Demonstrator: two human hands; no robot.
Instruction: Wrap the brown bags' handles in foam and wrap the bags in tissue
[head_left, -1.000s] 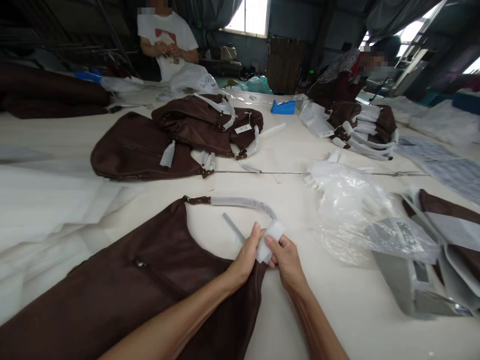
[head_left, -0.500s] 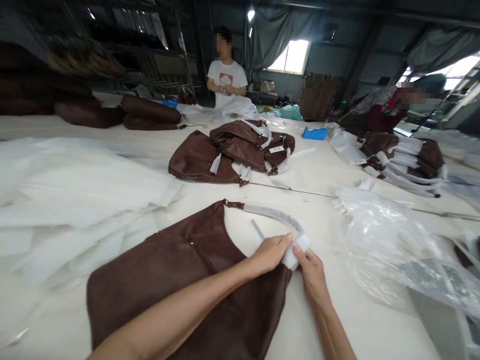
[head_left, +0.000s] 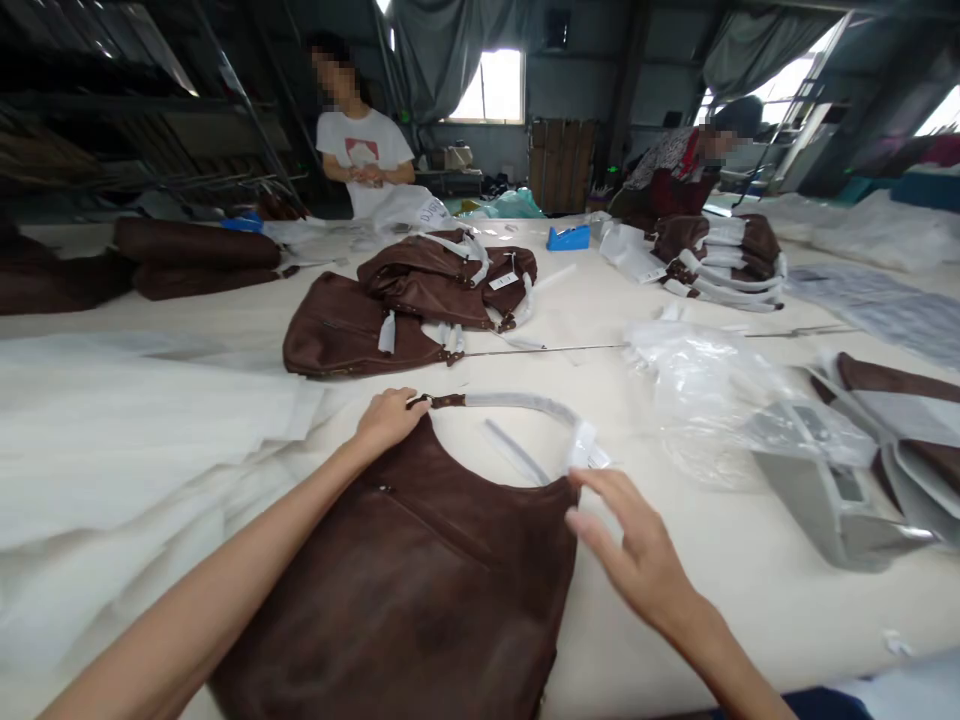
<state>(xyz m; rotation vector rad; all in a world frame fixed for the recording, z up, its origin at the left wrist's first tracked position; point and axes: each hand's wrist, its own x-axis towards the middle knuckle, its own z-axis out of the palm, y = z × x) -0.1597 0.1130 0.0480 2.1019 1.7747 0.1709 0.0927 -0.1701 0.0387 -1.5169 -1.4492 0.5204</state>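
Observation:
A dark brown leather handbag (head_left: 420, 580) lies flat before me, a short zip showing on its side. Its shoulder strap (head_left: 517, 400) is covered in pale wrapping and curves over the far side, with a loose bunch of white wrap (head_left: 581, 445) near the right end. At the bag's upper left corner, by the strap's metal fitting, my left hand (head_left: 390, 415) is closed on the leather. My right hand (head_left: 630, 540) is beside the upper right corner, thumb and fingers apart; whether its fingertips touch the leather I cannot tell.
More brown handbags (head_left: 442, 285) with wrapped straps are piled beyond. White sheets (head_left: 135, 420) spread at left, and clear plastic (head_left: 705, 400) lies at right near grey-lined brown pieces (head_left: 907, 430). A blue tape dispenser (head_left: 568, 238) stands farther back. Two people are across the table.
My left hand has left the wrapped strap end and moved to the bag's upper left corner. My right hand has let go of the wrap and opened. The view has swung right.

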